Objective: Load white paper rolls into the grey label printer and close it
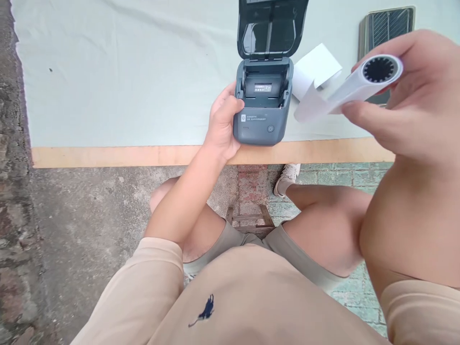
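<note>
- On my feed, a pale cloth [125, 72] spreads from 10 round to 2 o'clock, lightly creased, with a bare wooden edge [108, 156] along its near side.
- At 1 o'clock, the grey printer [258, 120], lid [271, 33] standing up, its bay facing me; my left hand [223, 120] grips its left side, thumb on the front.
- At 2, my right hand [420, 91] has its fingers closed around a white paper roll [359, 88], hollow dark end towards me.
- White paper [323, 62] sits between the two; whether it joins the roll, I can't tell.
- Beyond the right hand, a dark case [390, 26], partly hidden.
- Below: grey concrete [89, 215] towards 8, green-tinted bricks [362, 302] at 4, a wooden stool [249, 219] at 5.
- Rough masonry [14, 191] lines 9 o'clock.
</note>
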{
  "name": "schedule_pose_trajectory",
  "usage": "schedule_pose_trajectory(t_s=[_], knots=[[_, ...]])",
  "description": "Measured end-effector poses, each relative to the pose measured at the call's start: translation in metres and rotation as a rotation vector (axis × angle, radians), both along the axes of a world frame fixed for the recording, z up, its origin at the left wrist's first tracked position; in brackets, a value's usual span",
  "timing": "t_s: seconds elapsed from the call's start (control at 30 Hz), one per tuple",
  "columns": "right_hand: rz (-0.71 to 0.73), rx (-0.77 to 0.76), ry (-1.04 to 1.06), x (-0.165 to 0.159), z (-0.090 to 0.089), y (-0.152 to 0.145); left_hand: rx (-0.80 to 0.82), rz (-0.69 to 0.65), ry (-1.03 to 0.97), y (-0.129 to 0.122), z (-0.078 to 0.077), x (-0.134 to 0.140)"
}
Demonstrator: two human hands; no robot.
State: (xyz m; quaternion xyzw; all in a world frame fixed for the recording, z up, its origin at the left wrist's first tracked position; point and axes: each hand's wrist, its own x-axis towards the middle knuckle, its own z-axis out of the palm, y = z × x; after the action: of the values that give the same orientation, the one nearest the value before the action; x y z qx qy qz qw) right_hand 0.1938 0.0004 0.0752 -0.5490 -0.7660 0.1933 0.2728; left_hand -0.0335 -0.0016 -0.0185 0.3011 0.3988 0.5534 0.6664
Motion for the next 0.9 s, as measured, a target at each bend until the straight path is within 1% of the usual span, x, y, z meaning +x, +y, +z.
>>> schedule_pose_trajectory(t_s=[0.1,0.17,0.23,0.3,0.37,0.4,0.43,0.5,0.53,0.57,0.63,0.73,0.83,0.9], knots=[[-0.038,-0.137,-0.065,0.012,-0.018,0.004,0.014,-0.021,-0.025,0.0,0.004,-0.001],[-0.008,-0.224,-0.116,0.015,-0.03,0.008,-0.002,-0.023,-0.046,0.001,0.008,0.0],[0.028,-0.29,-0.158,0.016,-0.037,0.012,-0.032,-0.02,-0.055,0.001,0.011,0.0],[0.053,-0.334,-0.177,0.018,-0.035,0.013,-0.042,-0.014,-0.061,0.001,0.012,0.0],[0.068,-0.366,-0.158,0.02,-0.028,0.013,-0.031,-0.011,-0.068,0.001,0.012,0.0],[0.041,-0.353,-0.124,0.021,-0.024,0.012,-0.023,-0.008,-0.071,0.001,0.011,0.0],[-0.021,-0.306,-0.081,0.021,-0.02,0.013,-0.017,-0.007,-0.066,0.0,0.011,0.0],[-0.202,-0.157,-0.008,0.018,-0.016,0.017,-0.008,-0.018,-0.038,0.0,0.01,0.001],[-0.282,-0.093,-0.002,0.015,-0.017,0.022,0.001,-0.028,-0.021,-0.001,0.01,0.001],[-0.331,-0.058,-0.021,0.012,-0.019,0.027,0.014,-0.036,-0.007,-0.001,0.01,0.002],[-0.352,-0.085,-0.087,0.003,-0.025,0.041,0.043,-0.042,0.0,-0.002,0.01,0.002],[-0.353,-0.18,-0.164,-0.012,-0.034,0.062,0.067,-0.045,-0.017,-0.003,0.01,0.003],[-0.34,-0.299,-0.231,-0.022,-0.036,0.075,0.064,-0.049,-0.028,-0.003,0.01,0.002],[-0.328,-0.36,-0.262,-0.025,-0.033,0.076,0.053,-0.05,-0.03,-0.003,0.01,0.001]])
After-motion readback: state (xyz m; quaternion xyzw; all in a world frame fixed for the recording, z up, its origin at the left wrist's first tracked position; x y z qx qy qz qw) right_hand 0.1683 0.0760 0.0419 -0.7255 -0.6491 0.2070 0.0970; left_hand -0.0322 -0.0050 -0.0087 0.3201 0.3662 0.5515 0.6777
